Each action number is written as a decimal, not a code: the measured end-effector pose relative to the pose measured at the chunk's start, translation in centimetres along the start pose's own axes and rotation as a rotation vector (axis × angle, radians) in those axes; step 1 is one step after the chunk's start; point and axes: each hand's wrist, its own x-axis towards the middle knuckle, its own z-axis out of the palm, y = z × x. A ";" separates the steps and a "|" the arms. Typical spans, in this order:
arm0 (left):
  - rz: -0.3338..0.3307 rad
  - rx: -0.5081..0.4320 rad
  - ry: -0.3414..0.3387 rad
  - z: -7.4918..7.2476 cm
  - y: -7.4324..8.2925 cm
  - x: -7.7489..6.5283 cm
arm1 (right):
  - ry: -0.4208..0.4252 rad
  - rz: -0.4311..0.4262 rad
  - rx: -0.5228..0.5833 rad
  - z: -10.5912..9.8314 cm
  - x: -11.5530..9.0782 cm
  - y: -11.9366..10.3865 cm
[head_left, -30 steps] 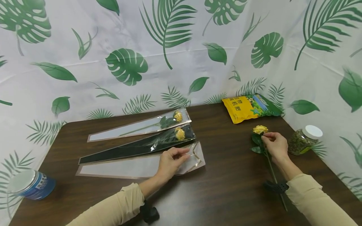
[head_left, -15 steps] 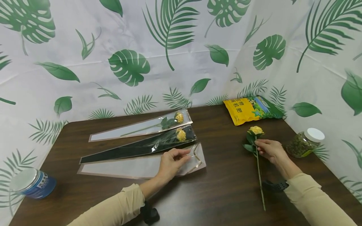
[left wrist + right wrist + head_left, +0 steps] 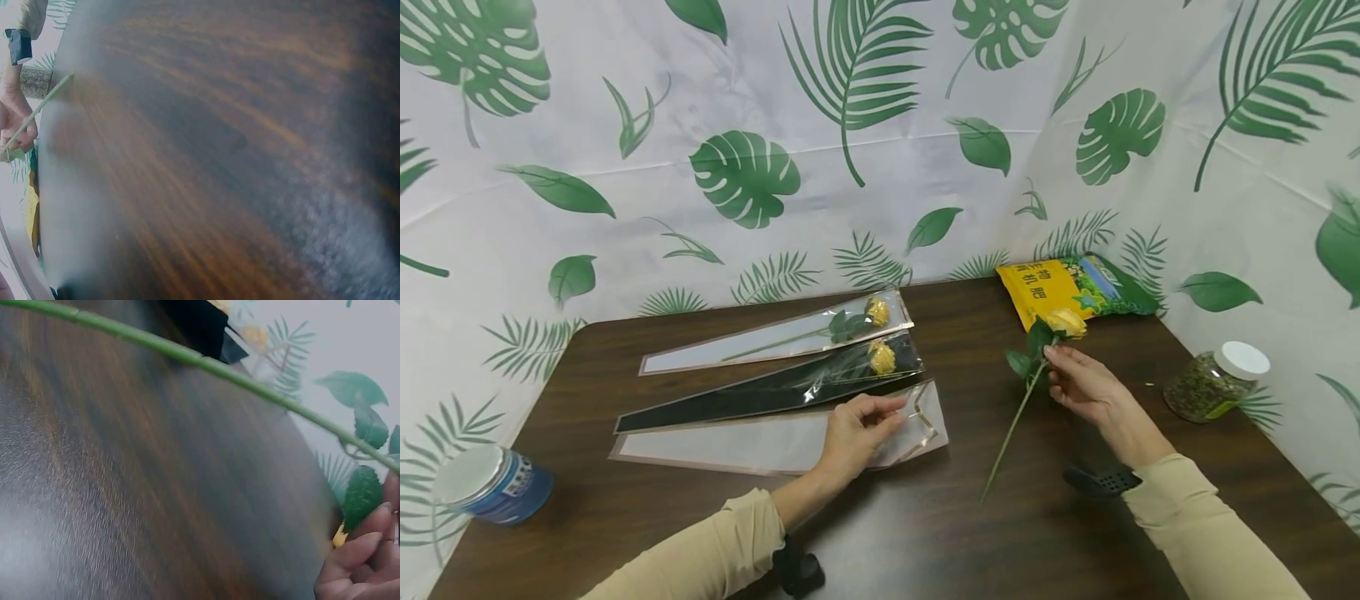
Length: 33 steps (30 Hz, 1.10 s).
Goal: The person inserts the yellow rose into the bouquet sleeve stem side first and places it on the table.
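My right hand (image 3: 1090, 387) pinches a yellow rose (image 3: 1066, 322) by its green stem just below the bloom, with the stem slanting down toward the left. In the right wrist view the stem (image 3: 206, 360) crosses the frame, and the fingers (image 3: 356, 553) show at the lower right. My left hand (image 3: 857, 429) pinches the wide end of a white tapered flower sleeve (image 3: 722, 443) between thumb and fingers. Behind it lie a black sleeve (image 3: 700, 410) with a yellow rose (image 3: 882, 358) in it and another white sleeve (image 3: 688, 358) holding a rose (image 3: 877, 312).
A yellow-and-green bag (image 3: 1045, 292) lies at the back right of the dark wooden table (image 3: 955, 533). On the right is a white-lidded jar (image 3: 1213, 383); a blue tin (image 3: 512, 492) stands at the left edge. Leaf-print cloth (image 3: 865, 225) hangs behind.
My right hand has lifted the rose and carried it left, toward the sleeves; its stem has swung from slanting right to slanting left. My left hand has stayed at the white sleeve.
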 end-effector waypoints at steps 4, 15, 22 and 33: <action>-0.011 -0.010 0.006 0.0 0.0 0.1 | 0.106 -0.073 0.003 0.9 -0.2 -0.4; -0.022 -0.014 0.037 -0.2 0.1 0.2 | 0.286 -0.222 0.305 0.8 -1.5 -2.5; -0.006 -0.019 0.040 0.2 0.1 0.2 | 0.446 -0.324 0.460 2.8 -1.2 -2.7; -0.028 0.006 0.072 1.2 0.6 0.8 | 0.595 -0.414 0.330 7.7 -0.1 0.5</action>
